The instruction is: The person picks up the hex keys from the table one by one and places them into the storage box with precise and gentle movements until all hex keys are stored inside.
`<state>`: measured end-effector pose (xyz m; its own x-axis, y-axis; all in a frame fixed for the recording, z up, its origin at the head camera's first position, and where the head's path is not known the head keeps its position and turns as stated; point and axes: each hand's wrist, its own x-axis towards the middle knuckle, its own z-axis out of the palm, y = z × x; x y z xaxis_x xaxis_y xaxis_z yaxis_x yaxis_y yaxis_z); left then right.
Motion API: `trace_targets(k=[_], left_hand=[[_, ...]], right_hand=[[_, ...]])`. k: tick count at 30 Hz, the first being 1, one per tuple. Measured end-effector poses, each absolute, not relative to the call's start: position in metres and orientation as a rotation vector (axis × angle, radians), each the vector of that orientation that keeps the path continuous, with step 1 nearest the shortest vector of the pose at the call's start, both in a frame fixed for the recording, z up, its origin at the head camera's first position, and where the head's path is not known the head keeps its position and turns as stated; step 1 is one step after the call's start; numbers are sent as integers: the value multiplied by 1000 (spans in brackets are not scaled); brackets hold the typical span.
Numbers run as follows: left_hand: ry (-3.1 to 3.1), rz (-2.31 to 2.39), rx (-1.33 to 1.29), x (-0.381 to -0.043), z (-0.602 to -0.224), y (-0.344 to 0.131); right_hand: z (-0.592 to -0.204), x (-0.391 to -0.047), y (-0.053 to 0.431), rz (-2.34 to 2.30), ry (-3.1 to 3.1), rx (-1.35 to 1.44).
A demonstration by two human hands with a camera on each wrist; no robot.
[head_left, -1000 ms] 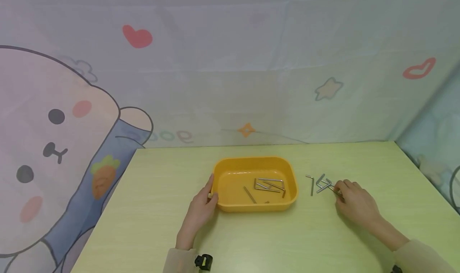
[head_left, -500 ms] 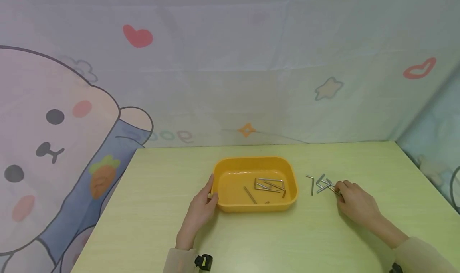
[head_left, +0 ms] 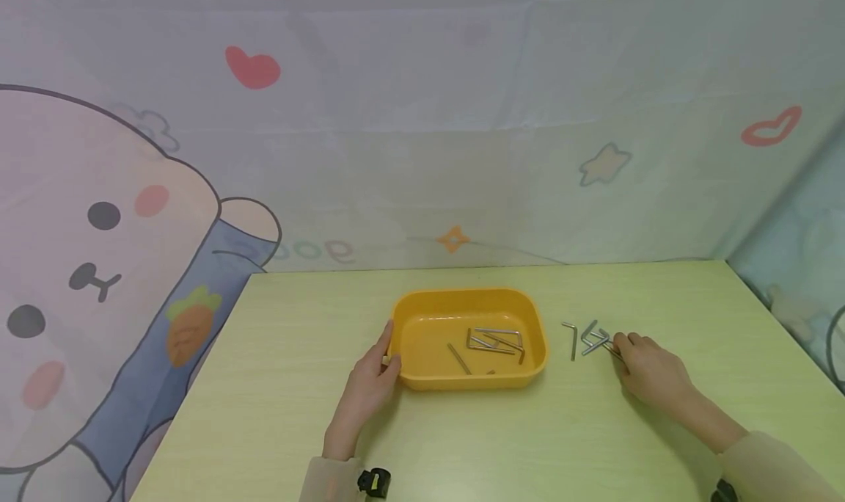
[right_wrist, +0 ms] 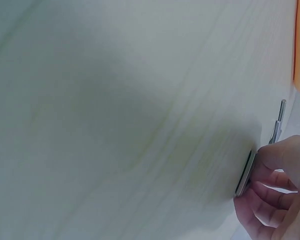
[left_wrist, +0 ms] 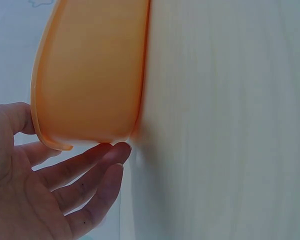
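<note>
In the head view, the left hand (head_left: 370,384) grips the left end of a yellow plastic tray (head_left: 470,382), thumb at its near corner. The left wrist view shows the thumb at the tray's rim (left_wrist: 36,95) and fingertips against its end wall. Several L-shaped silver hex keys (head_left: 495,342) lie inside the tray. To its right, the right hand (head_left: 650,370) pinches a hex key (right_wrist: 246,172) low over the table, beside a small pile of crossed hex keys (head_left: 594,340). One more hex key (head_left: 573,340) lies apart, between pile and tray.
The pale wooden table (head_left: 475,443) ends at the back against a printed cloth (head_left: 422,157) with hearts and a cartoon animal. A dark cable (head_left: 833,348) hangs at the far right edge.
The right hand has shifted very slightly left, its fingertips nearer the pile. The left hand, the tray and the keys in it have stayed in place.
</note>
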<state>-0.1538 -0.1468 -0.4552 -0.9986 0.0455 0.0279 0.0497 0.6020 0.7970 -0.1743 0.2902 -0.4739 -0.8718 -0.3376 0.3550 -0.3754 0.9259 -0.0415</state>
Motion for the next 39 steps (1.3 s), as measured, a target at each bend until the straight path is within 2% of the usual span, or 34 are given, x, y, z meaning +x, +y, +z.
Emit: trace_targets(k=[19, 39], left_hand=[[-2796, -1396, -113, -155, -457, -148], [-2805, -1393, -113, -155, -456, -148]], right_hand=[[-472, -172, 292, 157, -2713, 603], [-446, -168, 259, 247, -2579, 685]])
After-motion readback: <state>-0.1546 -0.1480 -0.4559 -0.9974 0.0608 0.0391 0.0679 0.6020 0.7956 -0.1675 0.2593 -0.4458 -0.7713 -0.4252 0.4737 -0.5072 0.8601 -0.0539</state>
